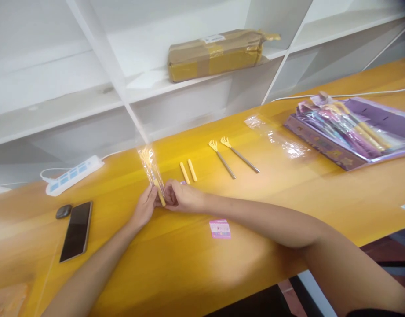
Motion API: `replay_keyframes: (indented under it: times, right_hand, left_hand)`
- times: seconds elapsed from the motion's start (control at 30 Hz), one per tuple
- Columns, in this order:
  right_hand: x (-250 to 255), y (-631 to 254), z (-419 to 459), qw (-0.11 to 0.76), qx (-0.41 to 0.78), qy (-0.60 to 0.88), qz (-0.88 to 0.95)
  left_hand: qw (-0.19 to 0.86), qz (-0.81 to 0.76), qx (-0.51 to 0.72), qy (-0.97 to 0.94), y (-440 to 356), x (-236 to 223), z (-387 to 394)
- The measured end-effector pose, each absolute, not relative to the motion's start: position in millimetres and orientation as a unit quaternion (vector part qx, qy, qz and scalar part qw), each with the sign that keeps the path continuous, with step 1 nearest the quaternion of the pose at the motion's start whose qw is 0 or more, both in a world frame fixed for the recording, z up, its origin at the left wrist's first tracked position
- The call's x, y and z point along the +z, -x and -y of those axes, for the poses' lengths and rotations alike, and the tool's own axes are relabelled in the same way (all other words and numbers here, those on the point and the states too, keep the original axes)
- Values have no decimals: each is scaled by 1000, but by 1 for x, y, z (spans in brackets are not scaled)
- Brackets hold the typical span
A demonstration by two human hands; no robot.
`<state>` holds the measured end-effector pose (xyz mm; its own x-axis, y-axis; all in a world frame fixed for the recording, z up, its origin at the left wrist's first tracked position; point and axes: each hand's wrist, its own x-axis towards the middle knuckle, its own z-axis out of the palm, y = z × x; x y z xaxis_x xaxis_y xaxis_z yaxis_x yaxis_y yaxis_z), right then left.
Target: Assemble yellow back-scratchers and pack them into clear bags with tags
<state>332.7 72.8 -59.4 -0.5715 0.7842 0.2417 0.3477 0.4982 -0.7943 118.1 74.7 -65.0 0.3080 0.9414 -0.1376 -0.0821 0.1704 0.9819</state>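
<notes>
Between my hands is a back scratcher [160,196] with a pale yellow clawed head and a yellow handle, tilted in a clear plastic sleeve. My left hand [145,202] is closed on its handle from the left. On the other side, my right hand [182,197] has its fingers curled at the sleeve's lower end; what exactly they pinch is hidden. Just beyond the right hand lie two yellow handles [184,173]. Farther right, two metal rods with clawed heads [226,164] rest side by side. A pink printed card stack [220,229] lies nearer to me.
A purple box [334,152] of wrapped back scratchers stands at the right, beside empty clear wrappers [293,149]. To the left are a power strip [75,175], a black mouse [63,211] and a phone [76,231]. A taped parcel [217,56] sits on the shelf behind.
</notes>
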Motion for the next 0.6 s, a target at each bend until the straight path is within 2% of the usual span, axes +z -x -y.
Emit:
replay_keyframes:
  times: [0.2,0.6]
  right_hand:
    - [-66,-333,-72,290,193,363,864]
    - [-66,-335,-71,272,115,361,885]
  left_hand:
    - [554,-463,399,-566,-121,-60,-71]
    - [539,-450,378,-604,-120,-61,-70]
